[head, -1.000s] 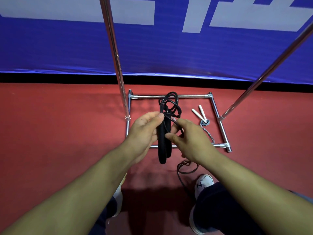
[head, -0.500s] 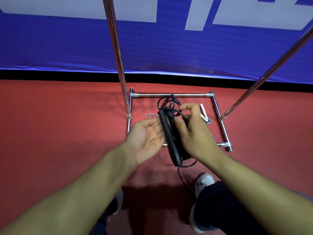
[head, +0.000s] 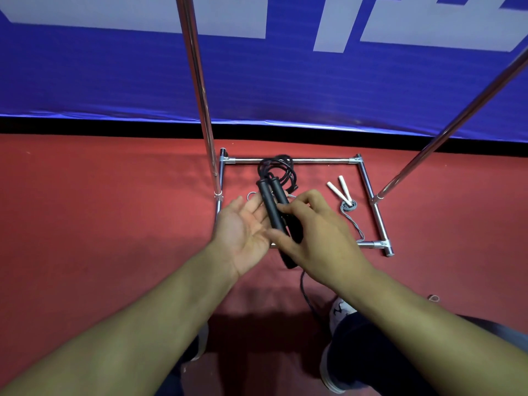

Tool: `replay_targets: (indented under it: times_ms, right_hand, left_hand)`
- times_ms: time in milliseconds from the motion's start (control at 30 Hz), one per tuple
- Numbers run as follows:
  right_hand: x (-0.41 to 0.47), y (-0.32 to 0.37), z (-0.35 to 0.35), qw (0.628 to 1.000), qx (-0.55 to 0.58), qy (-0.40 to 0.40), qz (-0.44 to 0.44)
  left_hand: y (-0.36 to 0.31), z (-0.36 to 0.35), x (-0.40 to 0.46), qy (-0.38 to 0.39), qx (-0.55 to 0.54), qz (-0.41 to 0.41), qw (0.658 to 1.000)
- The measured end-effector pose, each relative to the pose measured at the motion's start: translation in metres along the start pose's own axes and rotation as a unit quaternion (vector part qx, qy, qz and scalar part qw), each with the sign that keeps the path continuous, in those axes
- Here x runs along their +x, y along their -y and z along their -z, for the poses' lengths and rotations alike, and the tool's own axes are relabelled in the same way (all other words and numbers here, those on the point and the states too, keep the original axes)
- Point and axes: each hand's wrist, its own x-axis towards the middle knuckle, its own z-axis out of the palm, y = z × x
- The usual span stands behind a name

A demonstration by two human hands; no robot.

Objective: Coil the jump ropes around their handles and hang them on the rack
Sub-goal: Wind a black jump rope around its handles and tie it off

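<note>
Two black jump rope handles (head: 271,208) lie side by side between my hands, with black cord loops (head: 278,170) bunched at their far end. My right hand (head: 317,238) grips the handles from the right, thumb and fingers curled round them. My left hand (head: 243,228) lies palm up, fingers relaxed, just left of the handles and touching them. A loose length of black cord (head: 304,290) hangs down toward the floor. A second rope with white handles (head: 340,188) and grey cord (head: 348,207) lies on the floor inside the rack base (head: 368,184).
The chrome rack has one upright pole (head: 200,90) on the left and another (head: 445,135) slanting up on the right. A blue banner (head: 285,81) hangs behind. Red floor (head: 100,210) spreads around. My shoes (head: 340,310) stand below my arms.
My left hand let go of the handles and opened palm up. My right hand took over the handles and tilted them, their far end leaning left.
</note>
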Motion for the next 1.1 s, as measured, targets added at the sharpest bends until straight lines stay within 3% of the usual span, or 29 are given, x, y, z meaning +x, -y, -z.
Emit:
replay_targets:
  times_ms: [200,300,400,467,567,700,767,800,833,867,933,967,1033,1067,1100]
  right_hand:
    - [0.000,-0.003,-0.007,0.998,0.050,0.010,-0.038]
    - [-0.002,-0.002,-0.013,0.987,0.134,0.044,-0.073]
    - [-0.004,0.004,-0.019,0.956,0.247,0.076,-0.142]
    - [-0.002,0.005,-0.022,0.905,0.350,0.062,-0.233]
    - [0.009,0.002,-0.017,0.782,0.517,0.065,-0.342]
    - [0.018,0.003,0.000,0.694,0.617,0.194,-0.316]
    - [0.014,0.007,0.002,0.671,0.644,0.240,-0.277]
    - [0.013,0.010,0.003,0.677,0.640,0.247,-0.267]
    - [0.013,0.010,0.002,0.706,0.613,0.238,-0.263]
    - [0.016,0.005,0.000,0.768,0.549,0.217,-0.249]
    - [0.028,-0.011,0.000,0.925,0.314,0.134,-0.169]
    - [0.034,-0.020,0.002,0.966,0.208,0.087,-0.128]
    - [0.044,-0.038,0.008,0.990,0.098,-0.003,-0.100]
    - [0.047,-0.045,0.013,0.992,0.075,-0.043,-0.093]
    - [0.048,-0.050,0.018,0.993,0.044,-0.077,-0.080]
  left_hand:
    - [0.003,-0.001,0.001,0.029,0.114,-0.020,0.993]
    - [0.004,-0.004,-0.003,0.053,0.189,-0.041,0.980]
    - [0.010,-0.008,-0.006,0.021,0.301,-0.087,0.950]
    - [0.009,-0.003,-0.003,0.006,0.388,-0.132,0.912]
    - [0.004,0.001,-0.005,0.007,0.457,-0.163,0.874]
    - [-0.012,0.005,-0.009,-0.050,0.561,-0.231,0.794]
    - [-0.018,0.010,-0.009,-0.049,0.576,-0.240,0.780]
    - [-0.018,0.012,-0.008,-0.036,0.564,-0.226,0.794]
    - [-0.018,0.011,-0.008,-0.022,0.541,-0.212,0.813]
    - [-0.018,0.011,-0.007,-0.019,0.512,-0.200,0.835]
    - [-0.020,0.008,-0.005,-0.016,0.403,-0.189,0.895]
    - [-0.023,0.007,-0.005,-0.002,0.338,-0.175,0.925]
    - [-0.031,0.010,-0.008,0.040,0.304,-0.136,0.942]
    - [-0.035,0.013,-0.010,0.054,0.356,-0.118,0.925]
    - [-0.039,0.016,-0.011,0.053,0.445,-0.107,0.888]
